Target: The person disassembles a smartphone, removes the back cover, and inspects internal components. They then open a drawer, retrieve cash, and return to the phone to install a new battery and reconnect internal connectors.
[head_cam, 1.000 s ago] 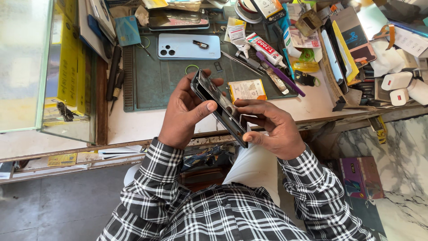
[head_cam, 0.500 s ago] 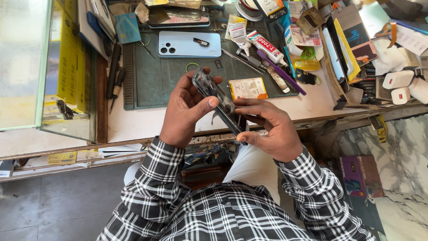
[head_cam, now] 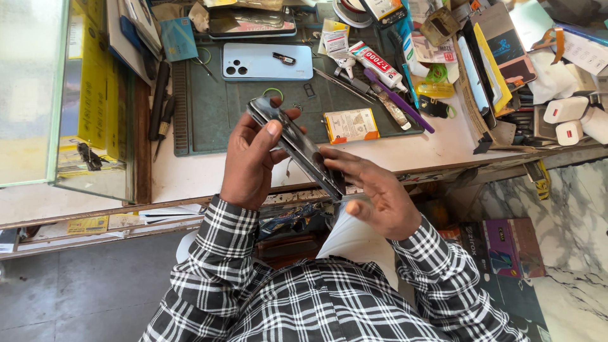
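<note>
Hands, two: left hand [head_cam: 250, 158] and right hand [head_cam: 373, 193] grip one, seemingly opened, phone [head_cam: 297, 145].

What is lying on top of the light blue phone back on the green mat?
A small dark part lies on the light blue phone back, near its right end. Whatever sits beneath the phone back on the green mat is covered.

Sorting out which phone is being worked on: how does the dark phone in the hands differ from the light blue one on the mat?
The dark phone is held tilted, edge-on, between the left hand and right hand; the light blue phone lies flat, back up, on the green mat, untouched. A small dark part rests on the blue one; fingers grip the dark one. Both are slim slabs.
</note>
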Demonstrator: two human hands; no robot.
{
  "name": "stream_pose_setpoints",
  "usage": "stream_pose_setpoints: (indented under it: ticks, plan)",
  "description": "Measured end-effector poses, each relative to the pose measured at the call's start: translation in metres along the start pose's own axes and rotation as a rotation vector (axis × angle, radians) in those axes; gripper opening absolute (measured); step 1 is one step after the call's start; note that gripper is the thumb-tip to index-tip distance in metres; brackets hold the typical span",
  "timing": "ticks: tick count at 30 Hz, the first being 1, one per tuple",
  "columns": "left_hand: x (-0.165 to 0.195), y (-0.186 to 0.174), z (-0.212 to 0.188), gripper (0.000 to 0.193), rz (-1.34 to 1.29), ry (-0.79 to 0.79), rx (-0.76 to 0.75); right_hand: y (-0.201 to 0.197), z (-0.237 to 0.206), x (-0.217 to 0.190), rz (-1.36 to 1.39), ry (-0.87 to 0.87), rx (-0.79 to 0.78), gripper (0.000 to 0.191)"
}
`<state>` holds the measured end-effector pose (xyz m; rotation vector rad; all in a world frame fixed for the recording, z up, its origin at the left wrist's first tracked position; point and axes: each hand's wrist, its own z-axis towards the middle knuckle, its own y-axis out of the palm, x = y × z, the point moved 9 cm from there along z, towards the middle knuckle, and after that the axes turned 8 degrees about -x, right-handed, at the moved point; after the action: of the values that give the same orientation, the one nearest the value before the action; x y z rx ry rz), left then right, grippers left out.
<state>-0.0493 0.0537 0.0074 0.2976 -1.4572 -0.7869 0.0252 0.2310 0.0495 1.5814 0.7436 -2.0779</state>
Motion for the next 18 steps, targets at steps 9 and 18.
stream_pose_setpoints:
  ticks: [9, 18]
  plan:
    - [-0.001, 0.001, -0.003, 0.053, 0.207, -0.073, 0.113, -0.008, -0.003, 0.018, 0.188, 0.039, 0.053, 0.067]
    - [-0.002, 0.006, -0.005, 0.065, 0.201, -0.121, 0.086, -0.009, -0.005, 0.012, 0.093, 0.006, 0.066, 0.062]
